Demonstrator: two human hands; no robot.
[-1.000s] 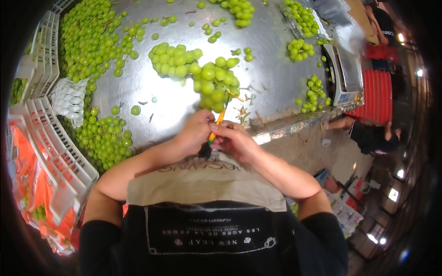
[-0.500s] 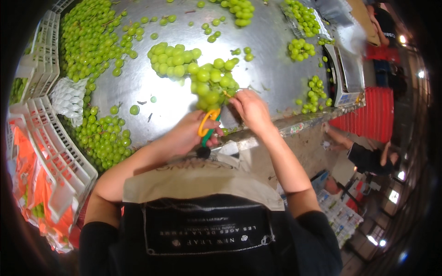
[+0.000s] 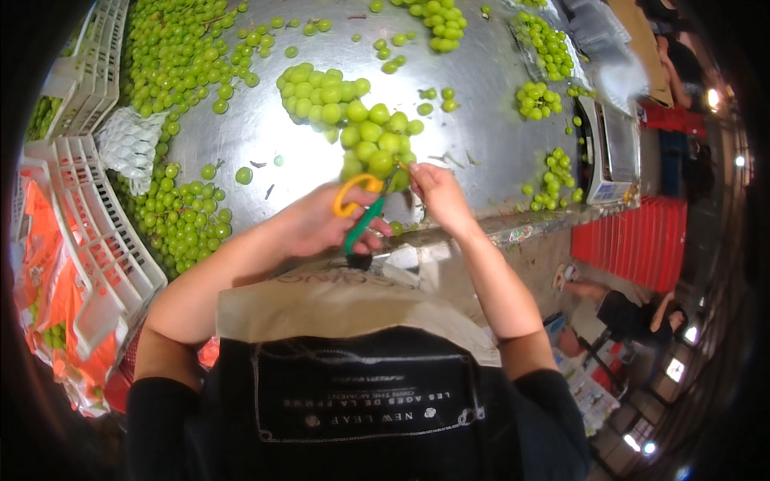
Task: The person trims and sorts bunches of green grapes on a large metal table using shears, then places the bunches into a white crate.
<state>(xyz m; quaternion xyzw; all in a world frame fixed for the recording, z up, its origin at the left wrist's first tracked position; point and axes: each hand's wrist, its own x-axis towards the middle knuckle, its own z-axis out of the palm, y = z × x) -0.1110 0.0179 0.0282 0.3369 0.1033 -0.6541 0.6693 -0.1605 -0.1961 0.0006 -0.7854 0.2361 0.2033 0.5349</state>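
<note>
My left hand (image 3: 317,218) is wrapped round a pair of scissors (image 3: 366,223) with one yellow and one green handle. The handles are spread apart, and the blades point at the stem end of a bunch of green grapes (image 3: 373,143). That stem is pinched between the fingertips of my right hand (image 3: 441,196), at the near end of the bunch. Against its far left side lies a second bunch of grapes (image 3: 313,96) on the metal table (image 3: 481,120). Where exactly the blades meet the stem is too small to tell.
A big heap of grapes (image 3: 172,68) covers the table's left side, beside white plastic crates (image 3: 104,240) and white foam netting (image 3: 132,144). Small bunches (image 3: 553,180) lie at right near a scale (image 3: 611,152). Red stacked crates (image 3: 630,244) and another person (image 3: 634,321) are beyond the table edge.
The scissor handles have spread wider apart in my left hand. My right hand keeps its pinch on the stem. The whole view has shifted slightly.
</note>
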